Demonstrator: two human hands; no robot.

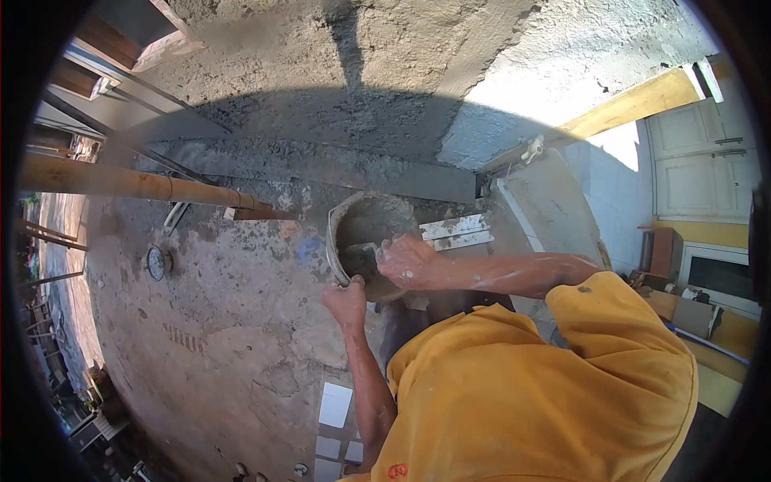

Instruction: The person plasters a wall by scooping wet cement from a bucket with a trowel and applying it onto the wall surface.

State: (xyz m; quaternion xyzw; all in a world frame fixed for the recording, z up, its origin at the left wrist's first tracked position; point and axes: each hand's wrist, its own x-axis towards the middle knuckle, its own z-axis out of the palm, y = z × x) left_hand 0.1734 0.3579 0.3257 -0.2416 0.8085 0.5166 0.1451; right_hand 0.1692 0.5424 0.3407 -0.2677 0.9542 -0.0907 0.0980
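A grey, mortar-caked bucket [345, 225] is tilted toward me in front of a rough cement wall. My left hand [347, 299] grips its lower rim from below. My right hand [408, 261], spattered with cement, reaches into the bucket mouth with the fingers closed around a dark tool, apparently a small trowel [363, 261], which sits in the wet mortar. My yellow shirt [546, 386] fills the lower right.
A freshly plastered grey wall [265, 161] spans the view. A bamboo pole [136, 185] juts in from the left, and a wooden plank [634, 104] leans at the upper right. A round gauge [154, 263] is on the wall. White tiles [335, 404] lie below, with a white door [703, 161] at right.
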